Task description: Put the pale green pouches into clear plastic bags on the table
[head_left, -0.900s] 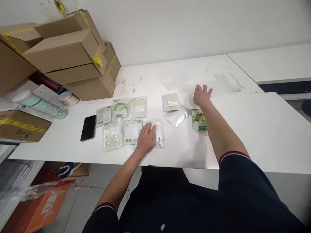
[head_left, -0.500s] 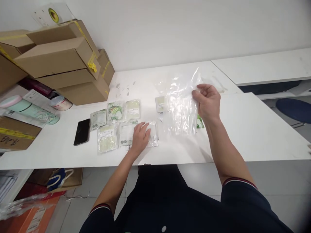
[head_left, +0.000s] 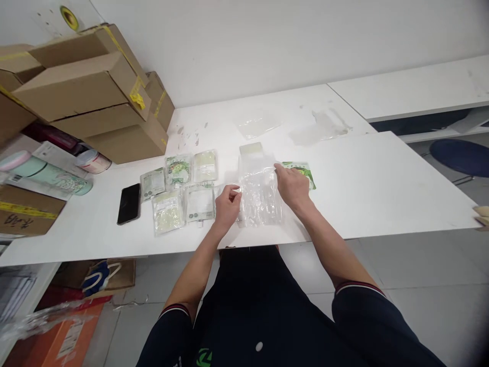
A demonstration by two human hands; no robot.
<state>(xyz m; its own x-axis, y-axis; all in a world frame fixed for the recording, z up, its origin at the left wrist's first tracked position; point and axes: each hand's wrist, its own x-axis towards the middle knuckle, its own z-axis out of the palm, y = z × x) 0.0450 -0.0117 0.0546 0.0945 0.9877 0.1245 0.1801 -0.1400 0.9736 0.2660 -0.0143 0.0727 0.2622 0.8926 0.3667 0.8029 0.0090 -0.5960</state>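
A clear plastic bag (head_left: 261,199) lies low over the white table, between my hands. My right hand (head_left: 293,187) pinches its right edge near the top. At the bag's left edge is my left hand (head_left: 228,206), fingers curled and thumb pressed in, closed on the film. Behind the right hand a green printed packet (head_left: 307,172) is partly covered. A pale packet (head_left: 251,149) shows above the bag's top edge. To the left are several flat bagged packets, among them a white one (head_left: 199,204), a pale green one (head_left: 168,213) and a leafy green one (head_left: 179,168).
A black phone (head_left: 129,204) lies left of the packets. Cardboard boxes (head_left: 87,92) are stacked at the back left, with a mint bottle (head_left: 57,176) and a tin (head_left: 92,161) by them. Loose clear film (head_left: 257,125) lies toward the wall. A blue stool (head_left: 460,157) stands at right.
My right hand has brought the plastic bag down and left toward the table. My left hand has gone from lying on a packet to the bag's left edge, its fingers now curled.
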